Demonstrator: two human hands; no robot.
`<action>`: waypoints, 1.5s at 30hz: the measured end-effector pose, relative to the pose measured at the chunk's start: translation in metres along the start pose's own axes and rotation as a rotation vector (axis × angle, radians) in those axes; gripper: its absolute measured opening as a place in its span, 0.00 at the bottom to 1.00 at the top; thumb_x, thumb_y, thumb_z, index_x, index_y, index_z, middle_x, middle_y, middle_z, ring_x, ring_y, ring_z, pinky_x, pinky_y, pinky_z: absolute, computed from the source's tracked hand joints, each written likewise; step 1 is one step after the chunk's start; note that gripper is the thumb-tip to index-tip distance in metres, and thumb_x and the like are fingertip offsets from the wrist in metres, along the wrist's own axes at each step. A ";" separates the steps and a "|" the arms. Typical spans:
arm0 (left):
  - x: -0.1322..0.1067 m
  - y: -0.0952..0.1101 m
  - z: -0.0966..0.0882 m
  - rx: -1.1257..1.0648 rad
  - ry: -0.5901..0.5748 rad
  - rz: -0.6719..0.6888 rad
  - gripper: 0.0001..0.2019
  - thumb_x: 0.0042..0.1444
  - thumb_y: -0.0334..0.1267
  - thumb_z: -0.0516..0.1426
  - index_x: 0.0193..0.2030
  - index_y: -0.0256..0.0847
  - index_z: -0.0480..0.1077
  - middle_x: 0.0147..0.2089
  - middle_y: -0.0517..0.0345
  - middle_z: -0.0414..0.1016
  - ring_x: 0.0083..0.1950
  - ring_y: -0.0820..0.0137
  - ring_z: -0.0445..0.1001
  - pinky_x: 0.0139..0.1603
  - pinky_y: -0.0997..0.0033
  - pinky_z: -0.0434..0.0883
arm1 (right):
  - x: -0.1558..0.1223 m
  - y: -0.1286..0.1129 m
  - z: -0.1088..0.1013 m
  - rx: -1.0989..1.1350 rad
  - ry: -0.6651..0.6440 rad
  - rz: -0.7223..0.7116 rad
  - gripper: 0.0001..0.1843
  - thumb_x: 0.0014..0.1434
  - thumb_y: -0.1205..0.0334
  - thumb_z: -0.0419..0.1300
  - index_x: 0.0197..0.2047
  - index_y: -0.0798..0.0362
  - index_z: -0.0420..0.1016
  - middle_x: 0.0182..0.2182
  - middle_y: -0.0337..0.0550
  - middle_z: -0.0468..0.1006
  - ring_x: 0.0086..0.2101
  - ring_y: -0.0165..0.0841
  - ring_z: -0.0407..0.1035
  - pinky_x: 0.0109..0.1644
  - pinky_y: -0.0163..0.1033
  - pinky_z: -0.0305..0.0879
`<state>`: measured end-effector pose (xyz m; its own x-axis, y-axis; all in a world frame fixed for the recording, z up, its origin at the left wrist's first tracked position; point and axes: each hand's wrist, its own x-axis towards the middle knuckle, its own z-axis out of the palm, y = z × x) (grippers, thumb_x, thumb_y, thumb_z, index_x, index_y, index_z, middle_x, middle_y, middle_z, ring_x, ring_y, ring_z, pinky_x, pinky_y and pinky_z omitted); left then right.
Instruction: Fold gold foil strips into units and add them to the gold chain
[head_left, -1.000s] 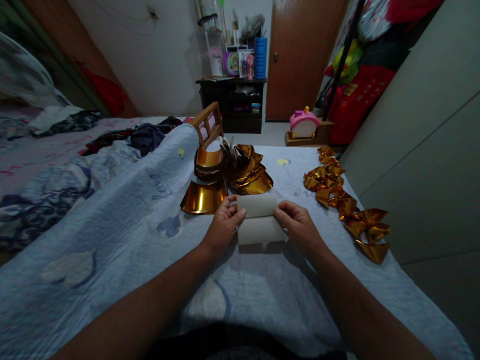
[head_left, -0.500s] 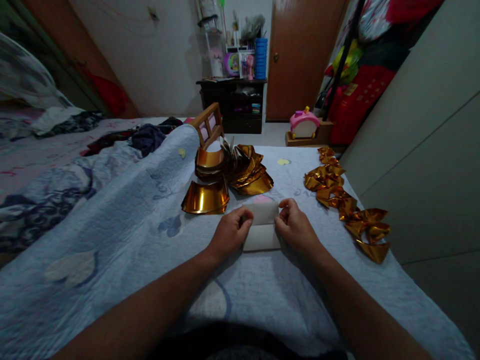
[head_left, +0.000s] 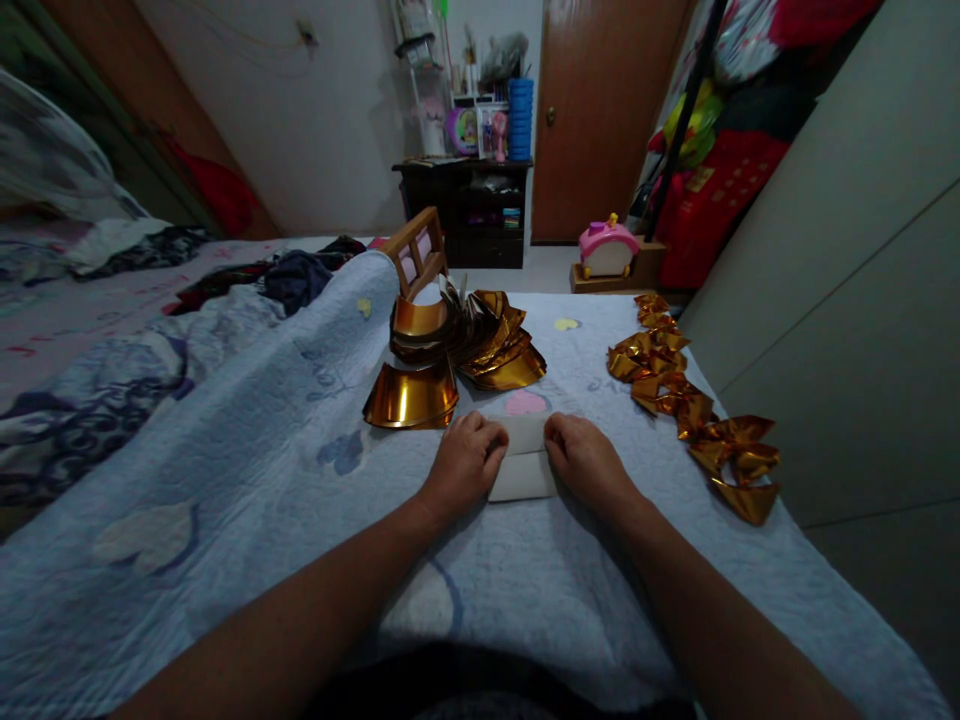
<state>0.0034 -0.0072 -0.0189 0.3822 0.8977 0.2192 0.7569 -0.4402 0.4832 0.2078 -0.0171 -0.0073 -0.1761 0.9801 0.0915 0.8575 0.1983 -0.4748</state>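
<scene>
A whitish sheet of paper [head_left: 520,476] with a crease across its middle lies before me on the quilt. My left hand [head_left: 466,458] pinches its left edge between thumb and fingers. At the right edge, my right hand [head_left: 589,458] grips the same sheet with its fingers curled in. The paper's far part tilts up between the two hands, and its sides are partly hidden by my fingers. Just beyond my left hand rests a stack of curved gold foil sheets [head_left: 411,396]. Behind it, more gold foil sheets [head_left: 502,350] are fanned out in a pile.
Folded gold foil pieces [head_left: 660,375] form a line along the quilt's right side. The light-blue quilt [head_left: 315,560] covers the surface and rises in a ridge at left. A wooden chair back [head_left: 420,250] stands behind the foil pile. A pale cabinet [head_left: 840,300] borders the right.
The far part of the paper has folded lower toward me. Both hands have closed in on its edges, and the right fingers have come down over the far corner.
</scene>
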 end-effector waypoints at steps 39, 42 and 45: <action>-0.003 0.005 -0.010 -0.118 -0.219 0.282 0.29 0.58 0.57 0.62 0.59 0.39 0.73 0.52 0.46 0.70 0.54 0.57 0.69 0.58 0.55 0.69 | -0.003 0.001 -0.017 0.437 -0.217 0.041 0.11 0.52 0.74 0.55 0.35 0.54 0.76 0.26 0.38 0.79 0.27 0.30 0.69 0.32 0.32 0.59; -0.004 0.005 -0.011 -0.127 -0.226 0.275 0.33 0.52 0.57 0.66 0.59 0.39 0.72 0.53 0.46 0.69 0.55 0.56 0.68 0.59 0.54 0.69 | -0.002 0.001 -0.018 0.408 -0.195 0.026 0.09 0.54 0.72 0.56 0.34 0.54 0.77 0.25 0.38 0.77 0.27 0.31 0.68 0.33 0.34 0.59; -0.004 0.005 -0.010 -0.141 -0.216 0.260 0.25 0.56 0.46 0.65 0.58 0.40 0.72 0.54 0.47 0.70 0.56 0.57 0.69 0.59 0.55 0.69 | -0.002 0.002 -0.019 0.384 -0.170 0.020 0.10 0.55 0.71 0.56 0.35 0.54 0.79 0.24 0.38 0.75 0.27 0.31 0.67 0.35 0.35 0.59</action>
<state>0.0002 -0.0133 -0.0089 0.6666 0.7251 0.1729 0.5453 -0.6325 0.5501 0.2193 -0.0183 0.0085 -0.2663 0.9625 -0.0520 0.6246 0.1312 -0.7698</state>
